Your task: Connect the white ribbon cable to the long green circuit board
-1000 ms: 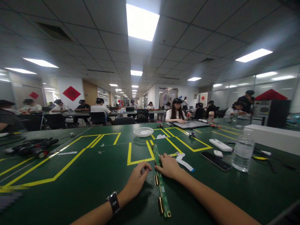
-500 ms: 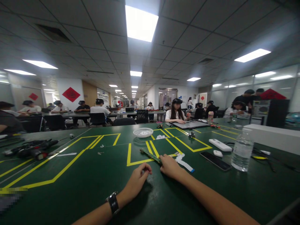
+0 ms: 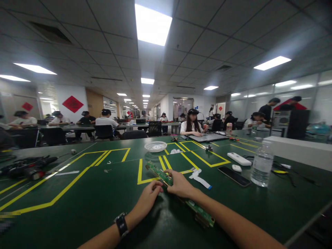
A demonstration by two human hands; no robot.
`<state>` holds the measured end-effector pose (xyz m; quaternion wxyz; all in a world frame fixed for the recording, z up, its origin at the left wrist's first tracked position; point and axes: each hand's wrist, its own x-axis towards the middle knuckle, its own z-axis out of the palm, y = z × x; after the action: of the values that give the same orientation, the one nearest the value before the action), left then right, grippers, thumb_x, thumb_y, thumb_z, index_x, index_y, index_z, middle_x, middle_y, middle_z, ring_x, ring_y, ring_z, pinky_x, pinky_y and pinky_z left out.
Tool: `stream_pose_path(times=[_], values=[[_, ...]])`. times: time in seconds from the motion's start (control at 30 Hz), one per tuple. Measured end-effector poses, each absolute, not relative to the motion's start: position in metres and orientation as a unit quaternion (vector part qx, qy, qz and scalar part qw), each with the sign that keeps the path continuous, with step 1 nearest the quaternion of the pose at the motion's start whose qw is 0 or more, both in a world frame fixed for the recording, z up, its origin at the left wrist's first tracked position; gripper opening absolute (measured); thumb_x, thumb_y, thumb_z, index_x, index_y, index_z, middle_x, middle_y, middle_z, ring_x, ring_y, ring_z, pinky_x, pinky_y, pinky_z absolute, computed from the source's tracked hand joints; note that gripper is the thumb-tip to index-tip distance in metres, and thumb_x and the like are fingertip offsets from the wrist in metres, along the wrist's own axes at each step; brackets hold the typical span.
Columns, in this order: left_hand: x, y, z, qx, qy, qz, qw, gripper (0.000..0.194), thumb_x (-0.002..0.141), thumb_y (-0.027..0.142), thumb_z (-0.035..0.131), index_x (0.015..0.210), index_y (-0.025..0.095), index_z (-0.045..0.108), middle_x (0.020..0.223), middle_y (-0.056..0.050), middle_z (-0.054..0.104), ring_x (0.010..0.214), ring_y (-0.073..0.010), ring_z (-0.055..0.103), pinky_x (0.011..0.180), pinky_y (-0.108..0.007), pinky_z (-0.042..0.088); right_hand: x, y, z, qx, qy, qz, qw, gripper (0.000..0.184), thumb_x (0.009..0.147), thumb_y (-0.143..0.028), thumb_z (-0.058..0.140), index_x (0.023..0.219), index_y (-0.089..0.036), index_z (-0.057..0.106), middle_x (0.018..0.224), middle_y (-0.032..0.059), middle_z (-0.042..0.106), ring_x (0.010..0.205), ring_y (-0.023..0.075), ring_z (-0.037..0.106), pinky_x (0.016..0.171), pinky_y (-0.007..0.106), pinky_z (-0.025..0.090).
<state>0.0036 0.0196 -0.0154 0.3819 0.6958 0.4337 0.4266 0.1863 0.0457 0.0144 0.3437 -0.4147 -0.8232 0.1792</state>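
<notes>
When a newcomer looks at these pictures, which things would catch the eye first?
Probably the long, narrow green circuit board, gripped by the right hand at near centre. Next come the bright yellow tape outlines across the dark green table. To the right, the clear plastic water bottle also stands out, beside a black phone.

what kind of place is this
Probably an open-plan electronics workshop or training room: a circuit board in the right hand, a green table marked with yellow tape, and people seated at long desks behind.
</notes>
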Motion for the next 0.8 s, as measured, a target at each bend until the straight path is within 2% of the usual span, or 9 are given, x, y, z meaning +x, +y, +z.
stream_pose_path(times=[0.27, 0.43, 0.53, 0.7, 0.8], values=[[0.001, 0.032, -0.023, 0.648, 0.429, 0.479, 0.409, 0.042, 0.082, 0.056, 0.044, 0.077, 0.016, 0.053, 0.064, -0.001, 0.056, 0.056, -0.0149, 0.05, 0.056, -0.026, 0.04, 0.168, 0.032, 0.012, -0.31, -0.814, 0.311, 0.382, 0.058, 0.068, -0.017, 0.062, 0.124, -0.018, 0.05, 0.103, 0.0044, 0.064, 0.079, 0.0137, 0.063, 0.071, 0.025, 0.05], [0.001, 0.03, -0.023, 0.634, 0.41, 0.499, 0.425, 0.044, 0.083, 0.06, 0.044, 0.075, 0.017, 0.05, 0.061, 0.001, 0.055, 0.053, -0.013, 0.051, 0.054, -0.024, 0.039, 0.165, 0.027, 0.012, -0.325, -0.821, 0.258, 0.392, 0.055, 0.068, -0.018, 0.062, 0.123, -0.018, 0.052, 0.103, 0.005, 0.064, 0.08, 0.0138, 0.06, 0.073, 0.026, 0.049], [0.002, 0.027, -0.021, 0.63, 0.401, 0.508, 0.429, 0.042, 0.082, 0.058, 0.047, 0.077, 0.017, 0.049, 0.062, 0.001, 0.056, 0.053, -0.012, 0.051, 0.053, -0.023, 0.04, 0.164, 0.025, 0.013, -0.345, -0.815, 0.225, 0.407, 0.054, 0.07, -0.021, 0.062, 0.123, -0.019, 0.052, 0.106, 0.0053, 0.062, 0.072, 0.0113, 0.056, 0.068, 0.025, 0.047], [0.001, 0.026, -0.02, 0.583, 0.407, 0.545, 0.445, 0.043, 0.081, 0.058, 0.048, 0.094, 0.017, 0.049, 0.068, 0.001, 0.056, 0.056, -0.0119, 0.054, 0.05, -0.022, 0.041, 0.164, 0.025, 0.016, -0.366, -0.816, 0.217, 0.39, 0.055, 0.07, -0.018, 0.059, 0.124, -0.018, 0.051, 0.083, 0.0004, 0.06, 0.06, 0.0089, 0.048, 0.056, 0.021, 0.04], [-0.001, 0.026, -0.018, 0.545, 0.41, 0.574, 0.453, 0.042, 0.081, 0.057, 0.049, 0.094, 0.018, 0.049, 0.07, 0.002, 0.055, 0.058, -0.0113, 0.056, 0.048, -0.02, 0.042, 0.165, 0.025, 0.015, -0.356, -0.828, 0.214, 0.377, 0.056, 0.069, -0.017, 0.059, 0.125, -0.018, 0.051, 0.078, -0.0014, 0.056, 0.06, 0.0091, 0.047, 0.055, 0.021, 0.038]])
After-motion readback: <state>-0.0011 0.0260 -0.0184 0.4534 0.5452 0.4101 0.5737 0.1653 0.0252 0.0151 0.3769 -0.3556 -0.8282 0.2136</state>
